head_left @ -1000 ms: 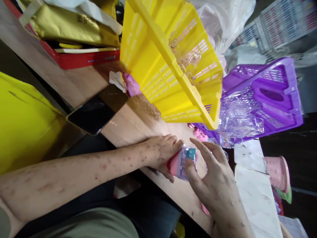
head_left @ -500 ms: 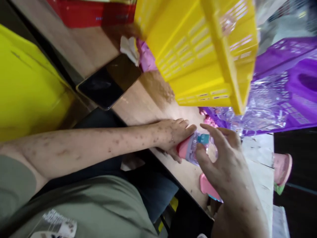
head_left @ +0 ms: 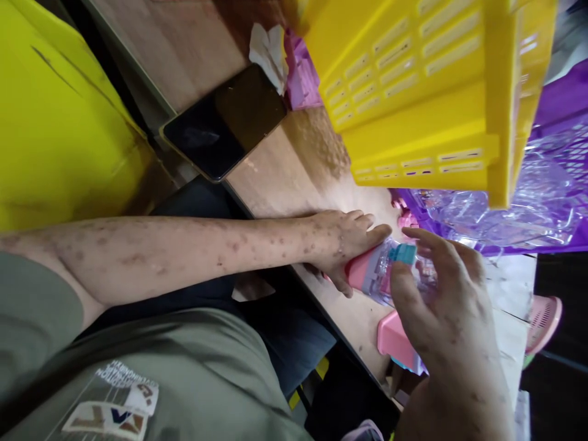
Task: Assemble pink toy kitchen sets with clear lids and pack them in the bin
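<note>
A small clear plastic container [head_left: 383, 278] with a pink end and a teal clip [head_left: 403, 253] on its side lies between my hands, just over the table. My left hand [head_left: 337, 245] is wrapped round the pink end, thumb along the top and fingers partly hidden. My right hand [head_left: 448, 294] curls round the clear end, its thumb at the teal clip and its index finger on the clip's far side. Whether the index finger touches the clip I cannot tell. Below the right hand, a pink piece with a teal and lilac edge [head_left: 397, 340] rests near the table's edge.
A yellow basket [head_left: 422, 135] stands close above my hands. Beyond it a purple basket [head_left: 546, 242] holds clear plastic pieces. A black phone [head_left: 225, 122], crumpled tissue [head_left: 269, 55] and a pink packet [head_left: 302, 76] lie on the table [head_left: 271, 190]. A pink basket [head_left: 544, 321] is at the far right.
The view has shifted, so most things sit further right in the picture. Both hands keep the same hold on the container, with little visible change between them.
</note>
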Available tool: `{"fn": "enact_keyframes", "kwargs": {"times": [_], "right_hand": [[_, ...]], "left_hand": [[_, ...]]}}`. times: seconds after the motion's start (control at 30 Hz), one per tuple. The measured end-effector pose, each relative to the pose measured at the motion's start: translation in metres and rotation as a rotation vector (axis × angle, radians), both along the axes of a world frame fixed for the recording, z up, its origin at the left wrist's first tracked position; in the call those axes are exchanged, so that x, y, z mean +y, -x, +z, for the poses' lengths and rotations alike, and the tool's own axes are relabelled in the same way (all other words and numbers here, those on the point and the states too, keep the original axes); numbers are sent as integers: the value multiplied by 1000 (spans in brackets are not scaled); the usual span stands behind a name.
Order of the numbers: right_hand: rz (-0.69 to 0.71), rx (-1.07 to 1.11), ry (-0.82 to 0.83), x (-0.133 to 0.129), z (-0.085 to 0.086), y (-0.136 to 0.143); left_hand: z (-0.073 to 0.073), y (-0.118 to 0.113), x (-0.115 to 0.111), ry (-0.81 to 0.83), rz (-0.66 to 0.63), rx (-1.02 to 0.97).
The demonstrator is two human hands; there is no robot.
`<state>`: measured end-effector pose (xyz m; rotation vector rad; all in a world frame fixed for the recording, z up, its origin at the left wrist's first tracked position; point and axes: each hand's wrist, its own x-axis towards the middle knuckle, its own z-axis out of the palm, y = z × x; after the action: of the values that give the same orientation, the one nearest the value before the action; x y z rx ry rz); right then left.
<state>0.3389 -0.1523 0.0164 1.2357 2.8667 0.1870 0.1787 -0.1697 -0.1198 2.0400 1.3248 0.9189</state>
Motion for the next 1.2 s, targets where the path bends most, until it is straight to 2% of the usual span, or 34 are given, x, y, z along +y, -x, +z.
{"fn": "enact_keyframes", "kwargs": {"times": [0.23, 0.43, 0.7, 0.93, 1.0, 1.1, 1.2], "right_hand": [[4, -105, 56, 1, 4, -2], [-10, -122, 21, 3, 4, 1], [-41, -93, -35, -10, -7, 5], [-28, -91, -34, -14, -17, 3], [-12, -85, -17, -10, -14, -1], [13, -81, 108, 0, -2, -12], [-119, -5, 117, 12, 14, -17]], "left_hand": [[-4, -3, 1, -23, -16, 4], [-7, -5, 1, -38, -6, -25], [-15, -9, 5, -68, 3, -6], [-9, -8, -1, -72, 30, 23], [-6, -6, -3, -64, 30, 27], [-2, -4, -4, -62, 24, 23], [-1, -3, -4, -77, 12, 30]]}}
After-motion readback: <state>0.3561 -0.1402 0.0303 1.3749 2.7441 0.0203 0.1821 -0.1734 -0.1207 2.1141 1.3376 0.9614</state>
